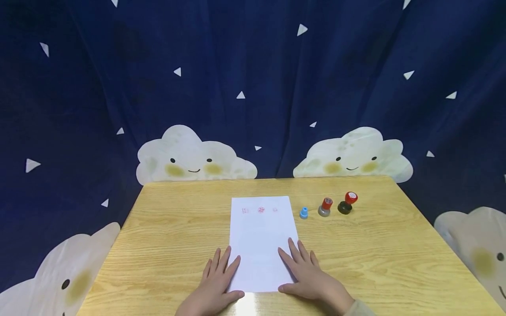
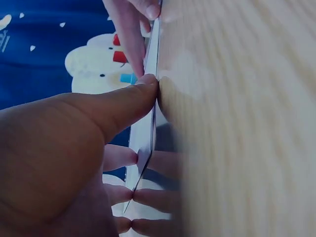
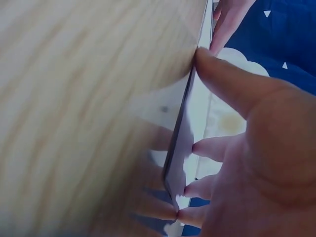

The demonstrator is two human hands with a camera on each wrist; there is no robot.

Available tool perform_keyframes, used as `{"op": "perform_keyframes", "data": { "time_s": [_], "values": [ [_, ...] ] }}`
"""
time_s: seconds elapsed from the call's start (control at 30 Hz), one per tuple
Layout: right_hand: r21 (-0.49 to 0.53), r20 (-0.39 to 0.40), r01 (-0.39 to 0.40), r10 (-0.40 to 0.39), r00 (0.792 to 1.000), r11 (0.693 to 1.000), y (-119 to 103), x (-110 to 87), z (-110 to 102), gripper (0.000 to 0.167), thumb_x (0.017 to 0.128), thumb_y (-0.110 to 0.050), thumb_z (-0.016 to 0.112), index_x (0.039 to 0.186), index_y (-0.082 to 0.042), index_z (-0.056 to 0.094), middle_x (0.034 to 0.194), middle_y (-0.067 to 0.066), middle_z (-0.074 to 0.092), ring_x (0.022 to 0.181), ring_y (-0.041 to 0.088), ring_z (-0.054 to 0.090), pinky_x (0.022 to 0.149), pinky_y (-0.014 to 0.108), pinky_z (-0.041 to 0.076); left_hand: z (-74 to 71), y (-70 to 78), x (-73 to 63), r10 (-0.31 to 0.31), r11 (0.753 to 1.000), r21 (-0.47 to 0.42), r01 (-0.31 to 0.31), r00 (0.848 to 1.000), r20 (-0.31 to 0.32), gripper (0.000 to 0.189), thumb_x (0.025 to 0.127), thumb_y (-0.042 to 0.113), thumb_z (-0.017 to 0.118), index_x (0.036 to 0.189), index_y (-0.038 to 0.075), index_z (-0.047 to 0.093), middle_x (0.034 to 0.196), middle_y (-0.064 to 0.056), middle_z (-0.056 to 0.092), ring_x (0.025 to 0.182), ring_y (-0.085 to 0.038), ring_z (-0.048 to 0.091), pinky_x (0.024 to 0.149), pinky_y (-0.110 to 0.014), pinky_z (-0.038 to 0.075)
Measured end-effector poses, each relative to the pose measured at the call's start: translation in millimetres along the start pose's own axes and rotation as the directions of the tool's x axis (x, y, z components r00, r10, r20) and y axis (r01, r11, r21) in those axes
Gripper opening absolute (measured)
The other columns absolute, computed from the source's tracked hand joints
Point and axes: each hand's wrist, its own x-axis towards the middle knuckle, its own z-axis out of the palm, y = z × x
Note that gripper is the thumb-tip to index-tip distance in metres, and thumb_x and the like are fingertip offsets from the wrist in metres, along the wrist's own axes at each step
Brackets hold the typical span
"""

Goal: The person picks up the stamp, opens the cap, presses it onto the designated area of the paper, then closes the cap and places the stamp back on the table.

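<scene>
A white sheet of paper [image 1: 261, 248] lies on the table, with three small red stamp marks [image 1: 261, 210] in a row near its far edge. My left hand [image 1: 215, 281] rests at the paper's near left corner, fingers straight and spread. At the near right corner my right hand [image 1: 310, 276] lies the same way, some fingers on the sheet. Both wrist views show the thumb and fingertips of the left hand [image 2: 64, 148] and right hand [image 3: 276, 153] touching along the paper's edges. Neither hand grips anything.
Right of the paper's far end stand a small light-blue stamp [image 1: 303, 213], a red and grey stamp [image 1: 325, 207] and a red and black stamp [image 1: 348, 202]. They stand on a wood-grain table [image 1: 166, 219]. Behind it hangs a dark blue curtain [image 1: 221, 52] with clouds and triangles.
</scene>
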Motion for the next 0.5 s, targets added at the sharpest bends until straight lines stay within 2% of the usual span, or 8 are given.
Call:
{"op": "perform_keyframes", "data": {
  "time_s": [0.2, 0.5],
  "values": [
    [-0.021, -0.001, -0.003, 0.003, 1.000, 1.000, -1.3, 7.3, -2.3, 0.092, 0.084, -0.056, 0.071, 0.155, -0.011, 0.033, 0.162, 0.026, 0.009, 0.146, 0.052, 0.002, 0.109, 0.079, 0.006, -1.1, -5.0, 0.3, -0.004, 1.000, -0.009, 0.004, 1.000, -0.013, 0.082, 0.092, 0.048, 0.064, 0.152, 0.001, 0.034, 0.161, -0.027, 0.008, 0.146, -0.051, -0.001, 0.111, -0.076, 0.008],
    [-0.011, 0.003, -0.012, 0.012, 1.000, 1.000, -1.8, 8.6, -1.6, 0.092, 0.083, -0.057, 0.071, 0.155, -0.013, 0.034, 0.162, 0.025, 0.009, 0.146, 0.051, 0.002, 0.109, 0.079, 0.006, -3.2, -4.4, 0.6, -0.012, 1.000, -0.002, 0.012, 0.999, -0.031, 0.075, 0.093, 0.043, 0.064, 0.151, 0.004, 0.037, 0.161, -0.027, 0.012, 0.146, -0.050, 0.003, 0.111, -0.074, 0.012]
  ]
}}
